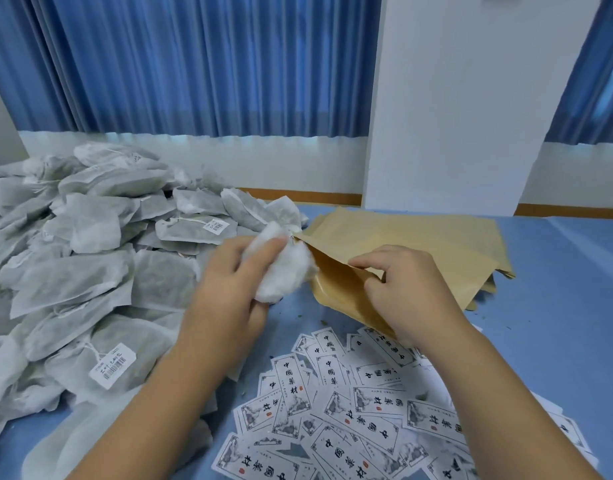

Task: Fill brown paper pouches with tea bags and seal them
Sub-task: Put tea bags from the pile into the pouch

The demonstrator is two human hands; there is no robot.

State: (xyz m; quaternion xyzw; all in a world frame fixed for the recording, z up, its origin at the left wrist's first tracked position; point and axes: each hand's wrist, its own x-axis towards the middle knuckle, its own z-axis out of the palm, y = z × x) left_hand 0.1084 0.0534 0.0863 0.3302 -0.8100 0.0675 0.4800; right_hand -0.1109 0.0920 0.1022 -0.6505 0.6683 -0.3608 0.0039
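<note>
My left hand (229,275) grips a white tea bag (281,268) and holds it at the open mouth of a brown paper pouch (339,292). My right hand (402,285) pinches the upper lip of that pouch and keeps the mouth spread. The pouch lies tilted on the blue table, mouth facing left. Part of the tea bag sits inside the mouth; the rest sticks out under my left fingers.
A big heap of grey-white tea bags (83,271) with barcode tags fills the table's left side. A stack of flat brown pouches (419,233) lies behind my right hand. Several printed paper labels (332,410) are scattered at the front. A white pillar (454,98) and blue curtains stand behind.
</note>
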